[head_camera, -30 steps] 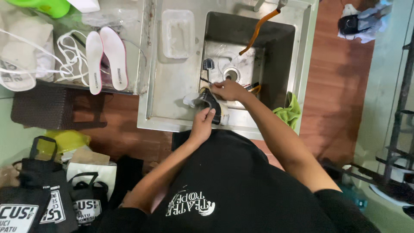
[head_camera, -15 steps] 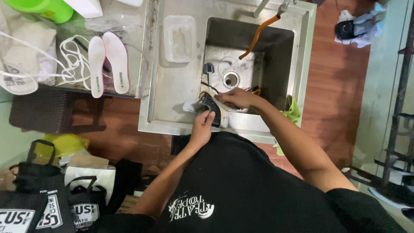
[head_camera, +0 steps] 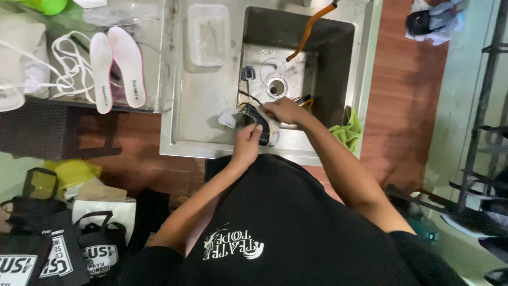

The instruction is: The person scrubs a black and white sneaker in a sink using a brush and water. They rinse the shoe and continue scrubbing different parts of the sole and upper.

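Head view, frame centre: a black shoe [head_camera: 257,125] is gripped by the left hand [head_camera: 246,144] at the sink's rim [head_camera: 211,149], steadied so it can be worked by the right hand [head_camera: 284,110], whose grasp cannot be told.

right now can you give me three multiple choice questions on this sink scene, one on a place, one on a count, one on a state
1. Where does the black shoe sit?
A. at the sink's front edge
B. on the floor
C. on the dark stool

2. How many white insoles lie on the counter to the left?
A. one
B. two
C. four

3. How is the left hand placed?
A. hanging free
B. flat on the counter
C. fingers closed on the shoe

Answers:
1 A, the shoe lies at the near rim of the steel sink.
2 B, a pair lies side by side.
3 C, it grips the shoe's near end while the right hand works at its far side.
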